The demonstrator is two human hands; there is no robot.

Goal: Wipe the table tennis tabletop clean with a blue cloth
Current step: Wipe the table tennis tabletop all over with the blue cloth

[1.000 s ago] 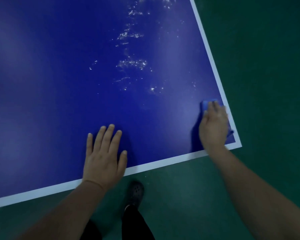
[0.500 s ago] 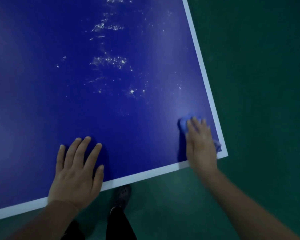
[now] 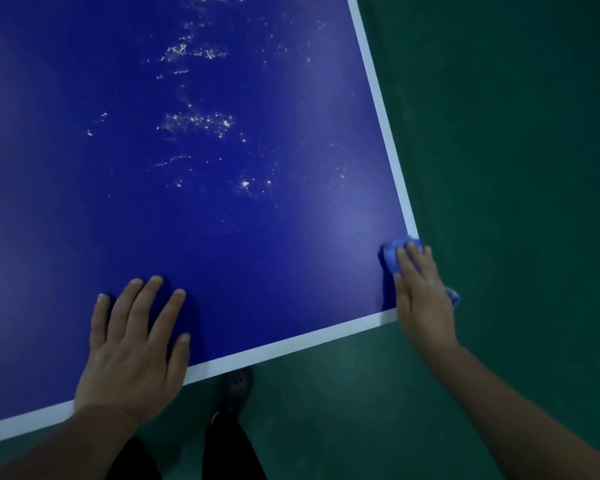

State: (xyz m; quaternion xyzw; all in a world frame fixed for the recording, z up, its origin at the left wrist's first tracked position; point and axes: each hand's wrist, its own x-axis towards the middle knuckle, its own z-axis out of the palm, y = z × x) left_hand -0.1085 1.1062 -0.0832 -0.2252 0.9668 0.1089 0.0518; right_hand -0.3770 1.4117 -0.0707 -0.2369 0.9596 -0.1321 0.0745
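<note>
A: Our left hand (image 3: 132, 348) lies flat, fingers spread, on the tabletop (image 3: 84, 168) by its near white edge line (image 3: 291, 344).

B: And our right hand (image 3: 423, 292) presses straight fingers onto the blue cloth (image 3: 394, 252) at the near right corner; part of it seems to hang over the side.

A: White specks (image 3: 198, 121) lie farther in, above the green floor (image 3: 516, 168).

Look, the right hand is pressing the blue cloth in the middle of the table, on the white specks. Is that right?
Not quite. In the head view the right hand presses the blue cloth at the table's near right corner by the white edge lines; the white specks lie farther up, untouched.
</note>
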